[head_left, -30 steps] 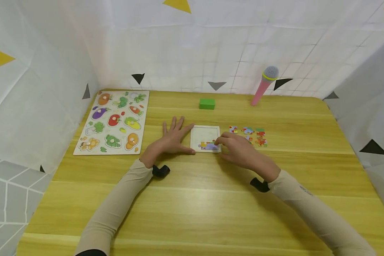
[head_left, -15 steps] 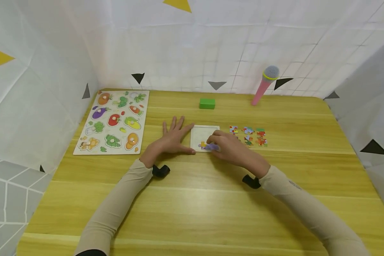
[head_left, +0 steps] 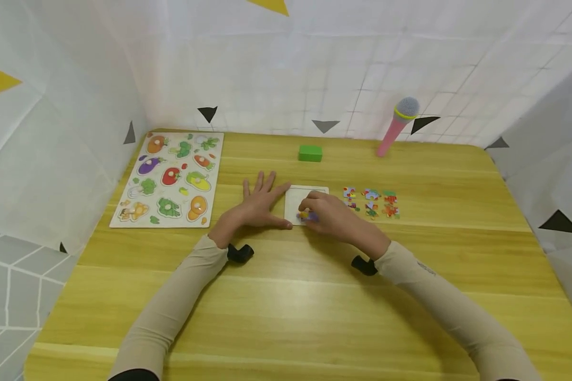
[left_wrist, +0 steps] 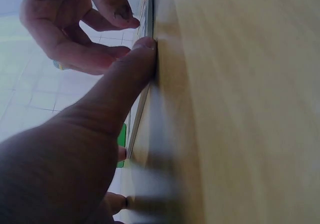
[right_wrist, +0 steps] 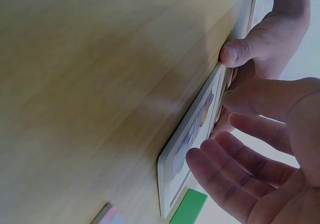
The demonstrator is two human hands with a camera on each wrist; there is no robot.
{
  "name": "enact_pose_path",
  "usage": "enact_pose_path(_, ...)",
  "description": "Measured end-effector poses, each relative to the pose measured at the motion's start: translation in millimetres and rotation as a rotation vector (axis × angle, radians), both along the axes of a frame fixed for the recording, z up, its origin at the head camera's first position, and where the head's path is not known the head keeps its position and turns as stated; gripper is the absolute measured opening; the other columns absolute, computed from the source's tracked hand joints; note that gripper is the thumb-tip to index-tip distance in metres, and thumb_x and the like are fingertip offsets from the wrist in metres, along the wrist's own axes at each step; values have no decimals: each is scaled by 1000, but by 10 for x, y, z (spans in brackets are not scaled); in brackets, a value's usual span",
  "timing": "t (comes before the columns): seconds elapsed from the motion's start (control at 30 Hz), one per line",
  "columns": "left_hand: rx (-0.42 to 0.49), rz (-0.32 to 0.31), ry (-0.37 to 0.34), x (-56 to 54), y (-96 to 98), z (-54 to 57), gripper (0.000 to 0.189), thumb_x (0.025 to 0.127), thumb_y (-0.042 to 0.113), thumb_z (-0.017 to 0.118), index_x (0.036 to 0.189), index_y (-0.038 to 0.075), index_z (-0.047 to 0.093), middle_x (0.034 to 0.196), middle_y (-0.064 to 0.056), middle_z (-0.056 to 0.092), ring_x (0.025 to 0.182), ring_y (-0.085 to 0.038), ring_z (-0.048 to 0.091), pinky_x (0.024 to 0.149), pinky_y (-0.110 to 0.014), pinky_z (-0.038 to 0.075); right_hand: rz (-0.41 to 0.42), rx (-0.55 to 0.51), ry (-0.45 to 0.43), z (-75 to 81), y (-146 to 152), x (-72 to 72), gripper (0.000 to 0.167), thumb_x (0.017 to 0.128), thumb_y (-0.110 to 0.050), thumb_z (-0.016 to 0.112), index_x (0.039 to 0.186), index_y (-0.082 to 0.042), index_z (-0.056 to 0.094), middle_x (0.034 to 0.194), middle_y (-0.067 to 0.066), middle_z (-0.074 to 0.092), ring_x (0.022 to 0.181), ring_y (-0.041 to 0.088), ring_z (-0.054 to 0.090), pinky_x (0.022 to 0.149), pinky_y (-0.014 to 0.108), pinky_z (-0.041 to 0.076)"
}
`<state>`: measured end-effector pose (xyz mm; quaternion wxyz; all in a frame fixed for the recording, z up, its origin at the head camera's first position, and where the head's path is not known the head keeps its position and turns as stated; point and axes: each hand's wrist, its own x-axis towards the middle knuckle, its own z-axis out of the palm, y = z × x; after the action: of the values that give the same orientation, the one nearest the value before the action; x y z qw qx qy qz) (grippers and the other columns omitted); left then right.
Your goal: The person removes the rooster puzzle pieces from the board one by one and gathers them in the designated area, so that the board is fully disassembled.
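Note:
A small square puzzle tray (head_left: 294, 198) lies flat on the table. My left hand (head_left: 259, 208) rests beside it with spread fingers, thumb and forefinger touching its left edge. In the right wrist view, joined purple and yellow jigsaw pieces (right_wrist: 187, 141) sit along the tray's near side. Over the tray is my right hand (head_left: 332, 214), fingers loosely bent at the left end of these pieces. Thumb and fingertips stand apart in both wrist views, and I see no piece pinched between them. The hand partly hides the tray and pieces in the head view.
Several loose jigsaw pieces (head_left: 371, 204) lie in rows right of the tray. A vegetable peg board (head_left: 178, 191) occupies the table's left side. Behind are a green block (head_left: 310, 153) and a pink toy microphone (head_left: 393, 135), upright and leaning at the back edge.
My right hand has moved leftward along the row of pieces in the tray, from its right end to its left end. The left hand stays in place.

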<state>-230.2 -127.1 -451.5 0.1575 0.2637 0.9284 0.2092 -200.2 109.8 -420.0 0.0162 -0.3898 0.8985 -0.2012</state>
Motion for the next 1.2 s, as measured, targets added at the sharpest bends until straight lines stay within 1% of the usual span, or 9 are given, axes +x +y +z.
enact_pose_path(0.13,-1,-2,-2,15,5,7,109,80,67,72,162,22,17,165,-19,-13,146,-42,-23,107,-69,-17,12,20,13,-18,-54,-21,23,84,-8,80,105,-2,73,98,11,66,81,20,60,75,37,52)
enact_pose_path(0.23,-1,-1,1,14,3,13,108,80,66,73,162,21,17,165,-20,-13,146,-42,-22,107,-70,-17,15,31,19,-26,-86,-41,23,84,-9,80,105,-2,73,98,11,66,82,21,61,75,38,52)
enact_pose_path(0.5,8,-10,20,-9,3,-15,108,80,65,73,162,22,18,165,-20,-12,146,-43,-21,107,-69,-17,15,91,26,-33,-126,-63,15,85,-9,77,99,-6,74,89,7,66,78,20,60,70,39,51)
enact_pose_path(0.73,7,-4,12,-14,-1,-21,109,79,66,73,162,23,18,165,-20,-12,147,-42,-22,107,-69,-17,27,97,50,-50,-119,-63,15,82,-7,76,96,-7,74,87,6,64,77,21,59,68,38,51)
enact_pose_path(1.03,20,-10,2,-12,1,-15,109,80,66,74,162,22,17,165,-20,-13,146,-42,-23,106,-69,-18,-6,103,56,-76,-119,-62,18,80,-9,77,97,-10,75,87,4,61,77,21,57,64,38,51)
enact_pose_path(1.2,16,-5,4,-12,-1,-15,108,80,67,72,162,23,18,165,-19,-12,146,-42,-22,106,-69,-18,-16,101,66,-79,-120,-52,20,80,-8,77,100,-9,75,89,5,61,78,21,57,64,38,51)
